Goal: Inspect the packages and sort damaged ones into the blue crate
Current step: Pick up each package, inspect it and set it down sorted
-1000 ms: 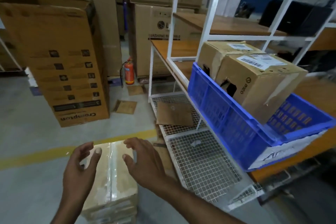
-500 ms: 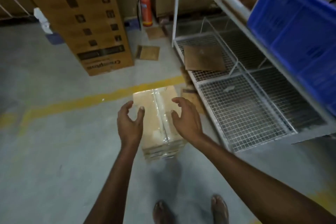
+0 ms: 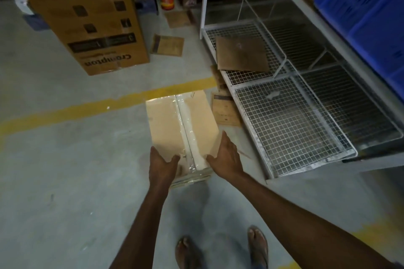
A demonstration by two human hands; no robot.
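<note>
Concrete floor (image 3: 65, 159) carries a yellow line (image 3: 87, 107) across it. Blue crate (image 3: 360, 6) sits on the rack at upper right, well apart from the package. Package (image 3: 166, 129) lies flat on the floor just beside the rack's wire shelf (image 3: 295, 126). Its long axis and tape seam run away from the person, leaning slightly left, with the far end at the yellow line. Left hand (image 3: 162, 164) clamps the near left corner, thumb on top, fingers down the side out of sight. Right hand (image 3: 227, 157) clamps the near right corner, thumb on top, fingers along the side. Half a second earlier both hands hovered above the lid, fingers spread, touching nothing.
</note>
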